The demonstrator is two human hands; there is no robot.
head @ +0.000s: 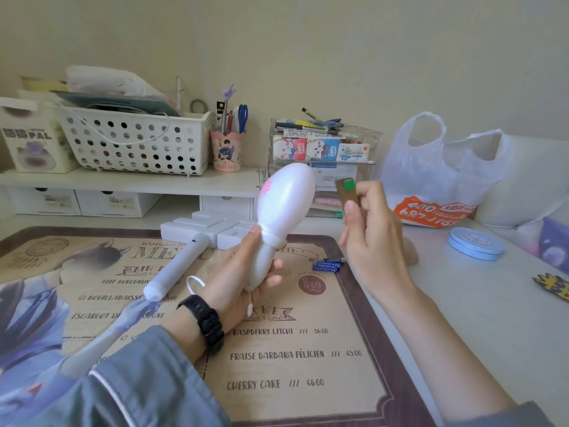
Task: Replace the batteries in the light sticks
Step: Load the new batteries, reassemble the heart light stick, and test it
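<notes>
My left hand (246, 272) grips the handle of a white egg-headed light stick (284, 198) with pink marks, holding it upright above the desk mat. A white wrist strap hangs from its base. My right hand (369, 235) pinches a small gold-brown battery pack with a green end (347, 192), raised just right of the stick's head. A second white light stick (184, 260) with a blocky head lies on the mat to the left. Several blue batteries (328, 265) lie on the mat between my hands.
A printed menu mat (292, 365) covers the desk. A round blue tin (475, 243) and a white plastic bag (437, 180) sit at right. Behind are a white shelf with a perforated basket (132, 140), a pen cup (227, 151) and a clear organizer (323, 149).
</notes>
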